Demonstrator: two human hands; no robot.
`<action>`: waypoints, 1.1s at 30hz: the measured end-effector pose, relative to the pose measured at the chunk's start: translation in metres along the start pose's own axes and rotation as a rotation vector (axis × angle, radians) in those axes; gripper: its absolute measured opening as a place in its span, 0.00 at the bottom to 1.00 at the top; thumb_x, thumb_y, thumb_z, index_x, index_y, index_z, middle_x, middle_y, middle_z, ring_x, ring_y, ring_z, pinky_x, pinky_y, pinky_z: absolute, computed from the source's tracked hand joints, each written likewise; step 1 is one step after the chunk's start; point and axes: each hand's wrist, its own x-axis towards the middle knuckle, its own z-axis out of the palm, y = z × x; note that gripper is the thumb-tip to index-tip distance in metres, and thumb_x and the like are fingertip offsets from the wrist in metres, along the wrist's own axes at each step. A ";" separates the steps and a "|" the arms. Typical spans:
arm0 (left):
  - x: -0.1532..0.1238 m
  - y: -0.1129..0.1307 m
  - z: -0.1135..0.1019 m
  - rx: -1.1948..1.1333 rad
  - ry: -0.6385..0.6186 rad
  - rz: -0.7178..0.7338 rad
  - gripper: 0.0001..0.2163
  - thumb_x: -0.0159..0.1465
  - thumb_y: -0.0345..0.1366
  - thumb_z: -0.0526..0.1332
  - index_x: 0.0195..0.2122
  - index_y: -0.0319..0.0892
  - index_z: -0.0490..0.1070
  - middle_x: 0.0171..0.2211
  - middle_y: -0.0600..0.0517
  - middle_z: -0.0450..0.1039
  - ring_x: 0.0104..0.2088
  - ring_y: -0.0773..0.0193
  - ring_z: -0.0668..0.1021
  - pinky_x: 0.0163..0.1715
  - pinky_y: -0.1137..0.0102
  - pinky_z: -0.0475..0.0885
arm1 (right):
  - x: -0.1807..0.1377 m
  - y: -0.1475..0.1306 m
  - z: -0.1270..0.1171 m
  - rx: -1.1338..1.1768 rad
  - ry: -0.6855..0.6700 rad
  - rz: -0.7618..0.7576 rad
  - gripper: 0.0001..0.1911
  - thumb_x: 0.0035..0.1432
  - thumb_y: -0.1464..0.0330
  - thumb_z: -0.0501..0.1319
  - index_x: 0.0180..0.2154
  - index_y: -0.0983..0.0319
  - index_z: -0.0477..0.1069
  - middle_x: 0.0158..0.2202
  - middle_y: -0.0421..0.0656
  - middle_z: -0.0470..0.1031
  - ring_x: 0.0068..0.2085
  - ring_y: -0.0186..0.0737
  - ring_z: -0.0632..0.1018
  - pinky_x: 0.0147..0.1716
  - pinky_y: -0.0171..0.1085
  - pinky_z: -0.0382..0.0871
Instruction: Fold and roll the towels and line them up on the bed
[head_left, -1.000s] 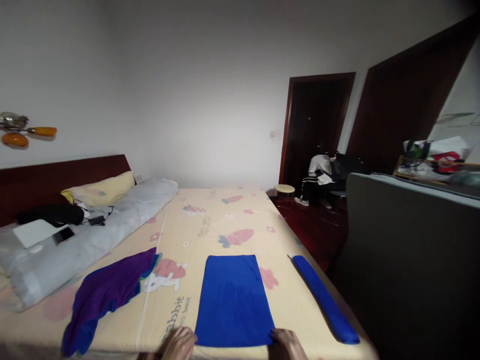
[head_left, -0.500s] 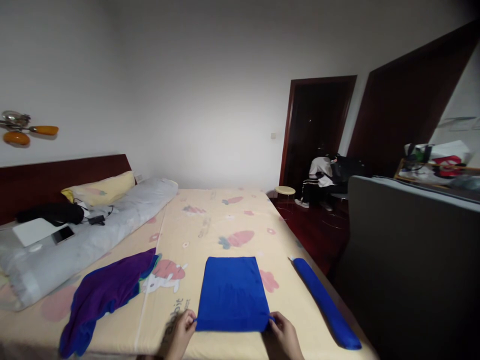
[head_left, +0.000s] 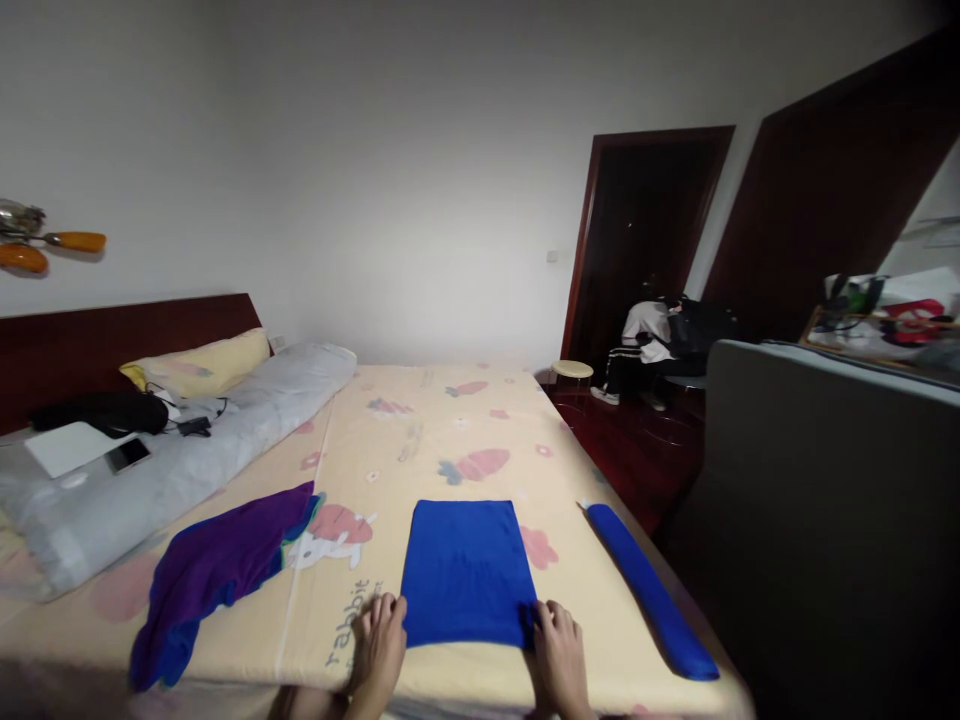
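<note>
A flat blue cloth lies on the yellow cartoon-print bed sheet, its near part rolled or folded over toward the headboard side. My left hand presses on its near left corner. My right hand presses on its near right corner. Both hands grip the rolled near edge with curled fingers. A rolled blue cloth lies along the bed's right edge, to the right of my right hand. A crumpled purple and blue cloth lies to the left.
A grey rolled quilt with a phone, white pad and black items runs along the left, by a yellow pillow. A grey panel stands right of the bed. A person sits in the far doorway beside a small stool.
The near edge of the blue cloth has moved away from me with both hands, so the visible cloth is shorter. The view has shifted slightly.
</note>
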 end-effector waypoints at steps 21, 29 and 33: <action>-0.027 -0.034 0.021 -0.047 0.112 0.326 0.21 0.60 0.29 0.53 0.54 0.51 0.69 0.51 0.51 0.75 0.52 0.57 0.72 0.53 0.59 0.64 | -0.020 0.011 -0.011 -0.074 -0.149 -0.186 0.15 0.56 0.71 0.56 0.46 0.55 0.69 0.44 0.44 0.74 0.44 0.45 0.73 0.44 0.43 0.61; -0.014 -0.022 0.005 -0.154 0.116 0.318 0.17 0.56 0.23 0.53 0.40 0.50 0.73 0.45 0.53 0.76 0.48 0.58 0.73 0.51 0.59 0.61 | -0.002 -0.008 -0.024 -0.176 -0.146 -0.199 0.16 0.50 0.80 0.53 0.37 0.57 0.70 0.43 0.42 0.77 0.46 0.45 0.73 0.49 0.46 0.56; -0.013 -0.021 -0.010 -0.274 0.043 0.300 0.13 0.55 0.23 0.52 0.34 0.47 0.71 0.35 0.53 0.74 0.41 0.61 0.74 0.46 0.64 0.65 | 0.007 -0.014 -0.036 -0.129 -0.234 -0.170 0.12 0.52 0.77 0.54 0.36 0.59 0.70 0.35 0.42 0.77 0.41 0.45 0.73 0.48 0.45 0.56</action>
